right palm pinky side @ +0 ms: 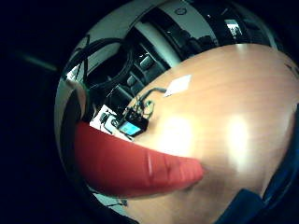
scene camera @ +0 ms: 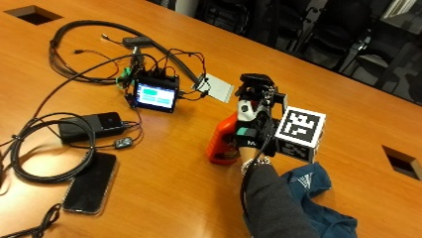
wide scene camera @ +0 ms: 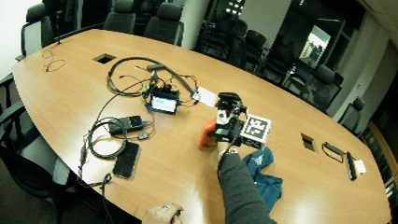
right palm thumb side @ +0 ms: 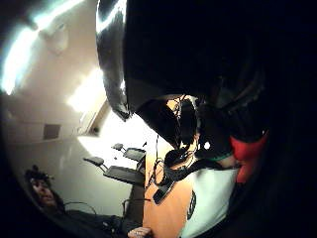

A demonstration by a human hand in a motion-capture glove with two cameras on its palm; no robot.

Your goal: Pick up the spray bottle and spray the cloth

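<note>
Wrapping your fingers [scene camera: 232,146] round the orange spray bottle [scene camera: 221,141] on the table [scene camera: 165,188], you hold rigid, likely slick plastic; grip the neck.

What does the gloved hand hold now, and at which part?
The right hand holds the orange spray bottle, its grip round the upper body; the base stands on the table.

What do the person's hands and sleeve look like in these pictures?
The right hand wears a black glove with a white patch and a teal band on its back, and a black device mounted on top. A thin bracelet sits at the wrist. The sleeve is dark grey. The other hand is bare.
</note>
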